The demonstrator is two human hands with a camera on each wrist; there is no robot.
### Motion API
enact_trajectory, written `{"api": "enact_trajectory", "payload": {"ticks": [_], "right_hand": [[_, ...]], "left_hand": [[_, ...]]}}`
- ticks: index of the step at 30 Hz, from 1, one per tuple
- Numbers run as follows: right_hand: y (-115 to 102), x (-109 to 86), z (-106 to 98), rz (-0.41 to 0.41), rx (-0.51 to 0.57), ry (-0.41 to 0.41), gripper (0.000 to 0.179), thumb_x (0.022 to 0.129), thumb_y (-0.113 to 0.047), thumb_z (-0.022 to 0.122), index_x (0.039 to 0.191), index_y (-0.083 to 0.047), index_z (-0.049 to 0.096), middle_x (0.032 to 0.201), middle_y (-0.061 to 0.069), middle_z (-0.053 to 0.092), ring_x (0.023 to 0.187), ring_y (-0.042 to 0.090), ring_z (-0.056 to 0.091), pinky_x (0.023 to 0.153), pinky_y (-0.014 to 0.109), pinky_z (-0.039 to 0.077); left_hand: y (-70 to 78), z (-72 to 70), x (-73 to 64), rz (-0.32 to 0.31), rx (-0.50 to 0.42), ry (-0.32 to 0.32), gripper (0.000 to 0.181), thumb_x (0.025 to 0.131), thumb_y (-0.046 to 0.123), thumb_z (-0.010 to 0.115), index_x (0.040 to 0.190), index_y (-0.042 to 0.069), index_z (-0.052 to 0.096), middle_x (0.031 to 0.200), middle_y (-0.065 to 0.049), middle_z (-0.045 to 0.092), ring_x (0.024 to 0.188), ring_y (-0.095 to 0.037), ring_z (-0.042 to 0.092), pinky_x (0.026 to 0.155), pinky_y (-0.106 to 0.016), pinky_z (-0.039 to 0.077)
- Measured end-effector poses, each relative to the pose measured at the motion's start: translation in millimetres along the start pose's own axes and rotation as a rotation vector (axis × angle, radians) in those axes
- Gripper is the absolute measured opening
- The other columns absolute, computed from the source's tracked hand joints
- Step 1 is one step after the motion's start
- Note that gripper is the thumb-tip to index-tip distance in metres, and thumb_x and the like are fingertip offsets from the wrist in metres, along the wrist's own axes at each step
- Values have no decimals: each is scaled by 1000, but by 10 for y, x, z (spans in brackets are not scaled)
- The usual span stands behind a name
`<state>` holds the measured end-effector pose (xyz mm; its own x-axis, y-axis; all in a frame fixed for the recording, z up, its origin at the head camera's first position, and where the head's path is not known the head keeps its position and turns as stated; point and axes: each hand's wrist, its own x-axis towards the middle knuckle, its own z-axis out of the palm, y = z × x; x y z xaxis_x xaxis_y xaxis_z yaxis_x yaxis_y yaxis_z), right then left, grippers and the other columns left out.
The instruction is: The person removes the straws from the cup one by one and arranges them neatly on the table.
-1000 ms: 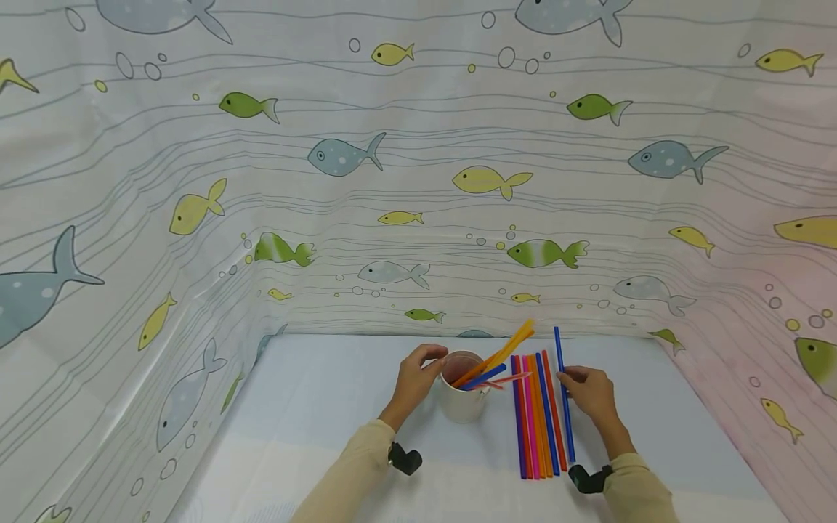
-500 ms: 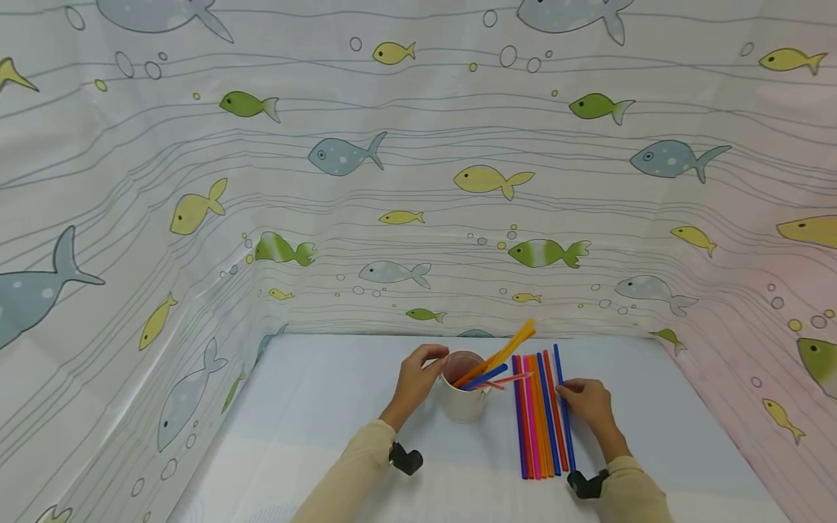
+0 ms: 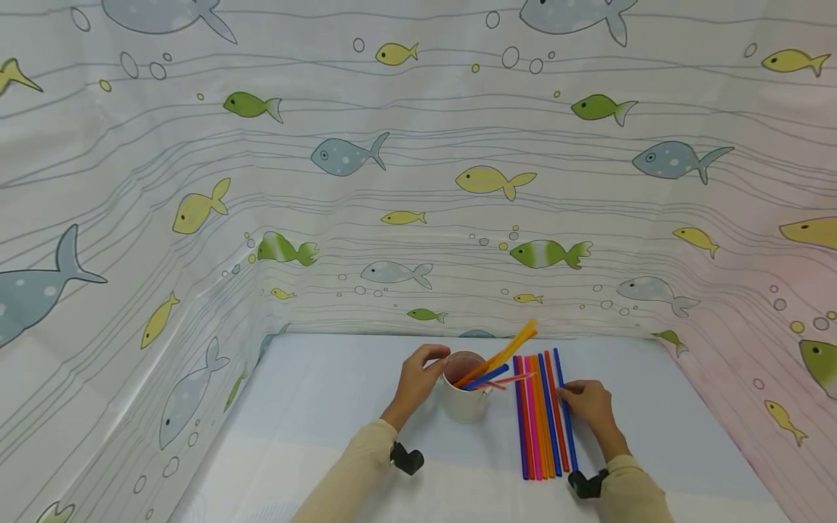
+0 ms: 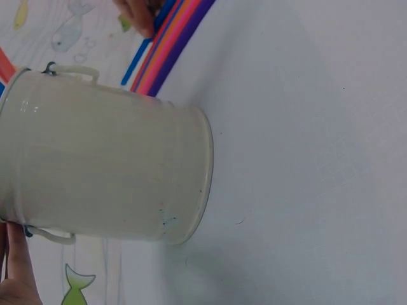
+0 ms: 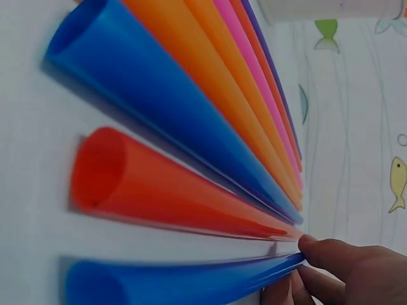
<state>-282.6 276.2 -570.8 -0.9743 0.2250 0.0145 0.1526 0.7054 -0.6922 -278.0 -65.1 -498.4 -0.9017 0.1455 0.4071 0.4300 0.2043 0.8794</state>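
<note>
My left hand (image 3: pixel 416 379) holds the rim of a cream metal pail (image 3: pixel 464 408) with two small side handles, which stands upright on the table. Orange straws (image 3: pixel 516 347), a blue one and thin reddish pieces lean out of the pail toward the right. At the right end of a row of straws, my right hand (image 3: pixel 591 408) pinches a blue straw (image 5: pixel 191 281) between thumb and fingers. This straw lies on the table beside a red straw (image 5: pixel 172 181), with a narrow gap between them. Purple, red, pink, orange and blue straws (image 3: pixel 541 428) lie side by side further left.
The white table (image 3: pixel 314 407) runs back to a fish-print sheet (image 3: pixel 418 240) that also hangs at both sides. Black wrist cameras (image 3: pixel 407 459) sit at the sleeves, the right one close to the near end of the blue straw.
My right hand has moved the blue straw slightly toward me and left, closer to the red straw and level with the row. The left hand has stayed at the pail.
</note>
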Motion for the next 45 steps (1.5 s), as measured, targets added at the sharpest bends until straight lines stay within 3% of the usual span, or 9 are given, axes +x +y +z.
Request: {"api": "enact_trajectory", "payload": {"ticks": [10, 35, 40, 45], "right_hand": [[-22, -4, 10, -15, 9, -3, 35, 77, -25, 66, 93, 5, 63, 80, 16, 63, 62, 17, 56, 47, 23, 47], [-64, -18, 17, -8, -28, 19, 36, 77, -27, 66, 92, 6, 63, 76, 13, 63, 59, 16, 55, 50, 28, 49], [-149, -32, -3, -83, -1, 115, 33, 76, -25, 66, 94, 3, 64, 77, 12, 63, 60, 16, 55, 52, 30, 50], [-255, 50, 19, -264, 95, 239, 34, 74, -31, 68, 91, -2, 65, 74, 8, 63, 62, 18, 56, 45, 36, 47]], "left_hand": [[-2, 3, -8, -12, 0, 0, 23, 85, 4, 55, 107, 1, 56, 105, -15, 56, 101, -28, 52, 82, -28, 46], [1, 5, -9, 17, -4, 0, 22, 85, 3, 55, 106, -2, 55, 105, -17, 56, 101, -31, 52, 82, -34, 46], [-22, 8, -9, 12, -14, 0, 22, 85, 4, 55, 106, -1, 55, 105, -16, 56, 101, -31, 51, 82, -32, 46], [-28, 4, -6, 4, -10, -3, 22, 85, 4, 55, 106, -1, 55, 105, -16, 55, 102, -30, 51, 82, -30, 46]]}}
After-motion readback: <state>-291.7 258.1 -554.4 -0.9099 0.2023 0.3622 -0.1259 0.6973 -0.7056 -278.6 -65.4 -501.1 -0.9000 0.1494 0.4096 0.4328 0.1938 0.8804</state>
